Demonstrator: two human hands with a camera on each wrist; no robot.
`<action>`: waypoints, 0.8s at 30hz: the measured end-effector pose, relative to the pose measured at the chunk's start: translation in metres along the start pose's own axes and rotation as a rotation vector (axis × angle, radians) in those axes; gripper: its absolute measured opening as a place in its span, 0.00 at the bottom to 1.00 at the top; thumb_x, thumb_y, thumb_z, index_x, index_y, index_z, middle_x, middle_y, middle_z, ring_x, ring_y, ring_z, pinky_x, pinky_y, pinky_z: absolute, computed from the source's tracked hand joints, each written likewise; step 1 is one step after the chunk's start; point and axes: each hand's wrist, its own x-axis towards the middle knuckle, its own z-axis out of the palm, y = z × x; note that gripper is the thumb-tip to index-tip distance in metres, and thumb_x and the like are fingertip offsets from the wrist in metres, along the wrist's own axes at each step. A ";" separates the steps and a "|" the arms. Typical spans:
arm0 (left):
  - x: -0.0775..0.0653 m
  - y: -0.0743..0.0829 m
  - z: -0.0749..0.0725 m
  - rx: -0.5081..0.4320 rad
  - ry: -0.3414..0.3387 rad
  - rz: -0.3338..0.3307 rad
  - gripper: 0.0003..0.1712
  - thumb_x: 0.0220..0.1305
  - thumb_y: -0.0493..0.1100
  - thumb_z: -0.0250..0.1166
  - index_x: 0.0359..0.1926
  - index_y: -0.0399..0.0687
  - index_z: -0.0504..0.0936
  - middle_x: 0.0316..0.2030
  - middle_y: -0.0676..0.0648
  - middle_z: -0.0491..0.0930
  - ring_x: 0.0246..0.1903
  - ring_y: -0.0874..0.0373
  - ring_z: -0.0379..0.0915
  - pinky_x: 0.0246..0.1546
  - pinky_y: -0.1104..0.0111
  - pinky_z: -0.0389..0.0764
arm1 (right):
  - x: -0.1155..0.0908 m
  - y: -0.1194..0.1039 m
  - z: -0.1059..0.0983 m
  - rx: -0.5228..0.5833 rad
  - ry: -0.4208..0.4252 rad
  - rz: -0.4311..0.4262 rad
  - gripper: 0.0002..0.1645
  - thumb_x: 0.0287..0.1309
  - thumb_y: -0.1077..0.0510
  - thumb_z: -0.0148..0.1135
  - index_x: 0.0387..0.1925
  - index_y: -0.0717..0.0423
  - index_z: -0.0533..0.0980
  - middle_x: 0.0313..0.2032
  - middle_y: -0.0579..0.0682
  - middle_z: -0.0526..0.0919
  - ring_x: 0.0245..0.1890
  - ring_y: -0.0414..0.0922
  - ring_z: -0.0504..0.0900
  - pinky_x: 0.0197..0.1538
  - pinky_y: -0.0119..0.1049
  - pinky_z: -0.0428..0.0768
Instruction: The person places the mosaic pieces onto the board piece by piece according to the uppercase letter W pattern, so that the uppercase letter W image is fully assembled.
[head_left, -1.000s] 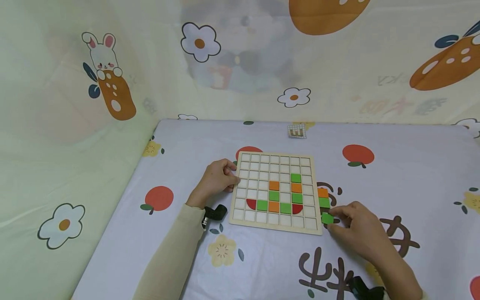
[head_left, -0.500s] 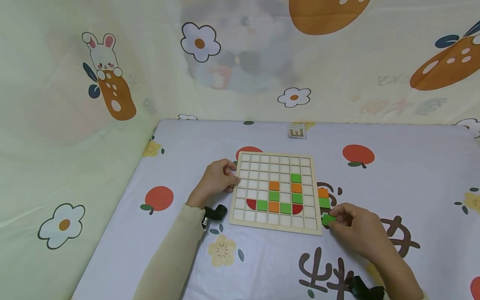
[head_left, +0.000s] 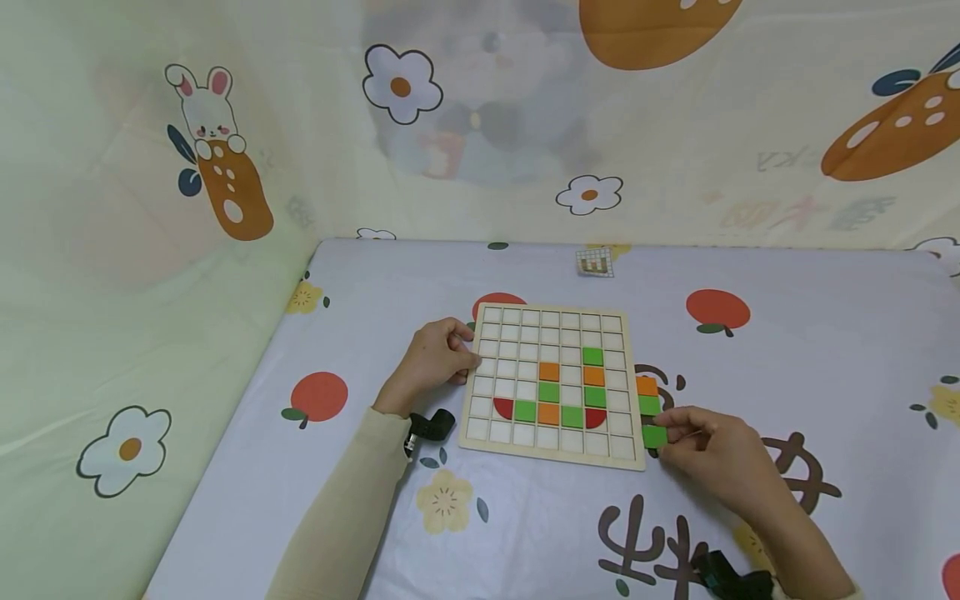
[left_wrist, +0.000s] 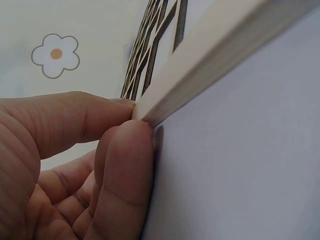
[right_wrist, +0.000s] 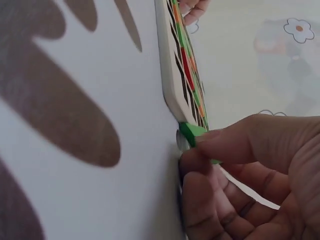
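Observation:
A square wooden grid board [head_left: 555, 454] lies on the cloth, with green, orange and red tiles in some of its cells. My left hand [head_left: 438, 354] is at the board's left side; in the left wrist view its thumb and a finger pinch the corner of the wooden edge [left_wrist: 200, 55]. Beside the board's lower right edge, my right hand [head_left: 712, 450] holds a green square tile [head_left: 654, 437] between thumb and fingers. The same green tile [right_wrist: 190, 132] shows in the right wrist view, close to the board's rim and partly covered by the thumb.
An orange tile [head_left: 647, 386] and another green tile [head_left: 649, 406] lie along the board's right edge, just beyond the held one. A small card with a grid picture [head_left: 595, 263] lies behind the board. The patterned curtain [head_left: 480, 150] rises at the table's back.
The green tile in my right hand turned between the fingers and now appears squarer to the board's edge. My left hand and the board have stayed in place.

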 end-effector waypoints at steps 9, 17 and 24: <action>0.001 -0.001 0.000 0.008 -0.002 0.001 0.18 0.62 0.34 0.73 0.52 0.38 0.79 0.29 0.45 0.80 0.21 0.59 0.78 0.25 0.72 0.82 | 0.001 -0.005 0.003 -0.098 0.027 -0.049 0.21 0.50 0.68 0.73 0.49 0.67 0.84 0.31 0.49 0.84 0.32 0.45 0.78 0.30 0.30 0.76; 0.002 -0.001 0.000 0.006 -0.005 -0.006 0.18 0.62 0.34 0.73 0.52 0.38 0.79 0.29 0.45 0.80 0.21 0.59 0.78 0.25 0.72 0.82 | 0.003 -0.006 0.003 -0.175 0.065 -0.080 0.20 0.48 0.65 0.75 0.46 0.67 0.86 0.27 0.47 0.79 0.31 0.46 0.75 0.30 0.34 0.71; 0.001 -0.001 0.000 -0.001 0.000 0.001 0.18 0.62 0.34 0.73 0.52 0.37 0.79 0.29 0.45 0.81 0.21 0.59 0.78 0.24 0.72 0.82 | 0.003 -0.007 0.001 -0.201 0.058 -0.088 0.18 0.47 0.64 0.75 0.43 0.66 0.87 0.24 0.45 0.78 0.28 0.45 0.73 0.29 0.34 0.68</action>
